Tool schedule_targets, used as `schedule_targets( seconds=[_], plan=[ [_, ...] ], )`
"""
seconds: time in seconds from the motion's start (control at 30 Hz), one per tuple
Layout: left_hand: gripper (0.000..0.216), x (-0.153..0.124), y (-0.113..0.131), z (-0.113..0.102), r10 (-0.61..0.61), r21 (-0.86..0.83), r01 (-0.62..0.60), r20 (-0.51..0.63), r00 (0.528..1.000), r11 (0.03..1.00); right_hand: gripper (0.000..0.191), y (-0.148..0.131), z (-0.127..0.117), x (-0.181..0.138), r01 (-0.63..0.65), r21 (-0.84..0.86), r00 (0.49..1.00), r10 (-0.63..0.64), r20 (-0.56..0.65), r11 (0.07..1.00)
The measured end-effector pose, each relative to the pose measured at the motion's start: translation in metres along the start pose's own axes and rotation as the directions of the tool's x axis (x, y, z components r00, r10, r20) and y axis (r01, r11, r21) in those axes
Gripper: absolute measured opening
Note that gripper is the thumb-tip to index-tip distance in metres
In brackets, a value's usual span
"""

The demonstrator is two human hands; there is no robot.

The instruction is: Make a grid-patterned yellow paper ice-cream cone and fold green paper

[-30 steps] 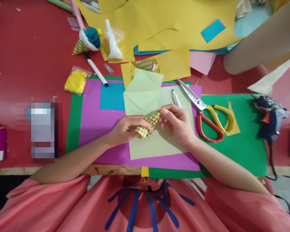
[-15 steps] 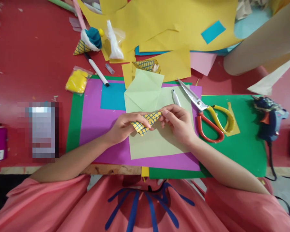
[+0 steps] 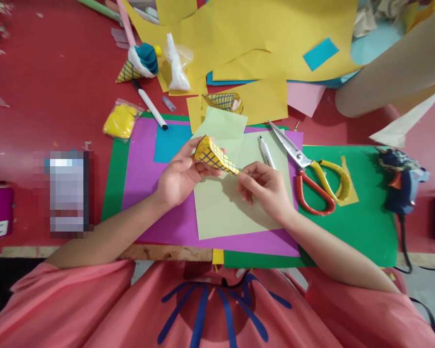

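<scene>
A small yellow paper cone (image 3: 214, 155) with a blue grid pattern is held between both hands above a pale green sheet (image 3: 235, 203). My left hand (image 3: 177, 176) wraps its wide end, thumb and fingers around it. My right hand (image 3: 264, 186) pinches the cone's pointed tip. The pale green sheet lies on a purple sheet (image 3: 145, 169) over a green sheet (image 3: 351, 227). A white marker pen (image 3: 266, 151) lies just beyond my right hand.
Red-and-yellow-handled scissors (image 3: 311, 171) lie right of my hands, a blue glue gun (image 3: 402, 181) farther right. Behind are yellow paper sheets (image 3: 239, 34), a second grid cone (image 3: 224, 100), a finished paper ice cream cone (image 3: 137, 63), a black-tipped marker (image 3: 149, 104), a yellow bag (image 3: 120, 121).
The cone has been lifted and turned: its wide end now points up-left in my left hand, where before it lay low against the sheet. My right hand has shifted slightly down at the tip.
</scene>
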State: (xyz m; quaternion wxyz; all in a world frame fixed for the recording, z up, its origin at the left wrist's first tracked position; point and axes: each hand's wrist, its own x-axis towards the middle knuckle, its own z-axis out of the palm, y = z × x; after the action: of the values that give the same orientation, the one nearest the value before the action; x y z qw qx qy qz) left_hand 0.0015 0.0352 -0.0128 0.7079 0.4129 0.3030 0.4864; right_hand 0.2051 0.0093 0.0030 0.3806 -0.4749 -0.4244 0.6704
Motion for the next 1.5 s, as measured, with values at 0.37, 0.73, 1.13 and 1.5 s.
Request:
schedule_targets(
  seconds=[0.37, 0.73, 1.13, 1.5],
  plan=[
    [0.101, -0.012, -0.014, 0.009, 0.132, 0.361, -0.147, 0.065, 0.989, 0.921, 0.024, 0.002, 0.023, -0.013, -0.283, 0.214, 0.935, 0.219, 0.28, 0.935],
    [0.076, -0.014, -0.014, 0.013, 0.101, 0.465, -0.102, 0.028, 0.995, 0.879, 0.023, 0.007, 0.021, -0.011, -0.235, 0.123, 0.941, 0.194, 0.277, 0.964],
    [0.063, -0.016, -0.014, 0.011, 0.003, 0.518, -0.037, 0.066, 0.998, 0.855, 0.041, -0.002, 0.008, -0.006, 0.054, -0.484, 0.997, -0.022, 0.071, 0.873],
    [0.021, -0.015, 0.0, 0.008, -0.126, 0.64, 0.018, 0.123, 0.984, 0.768, 0.038, -0.012, -0.006, 0.0, 0.054, -0.474, 0.996, -0.013, 0.089, 0.879]
  ],
)
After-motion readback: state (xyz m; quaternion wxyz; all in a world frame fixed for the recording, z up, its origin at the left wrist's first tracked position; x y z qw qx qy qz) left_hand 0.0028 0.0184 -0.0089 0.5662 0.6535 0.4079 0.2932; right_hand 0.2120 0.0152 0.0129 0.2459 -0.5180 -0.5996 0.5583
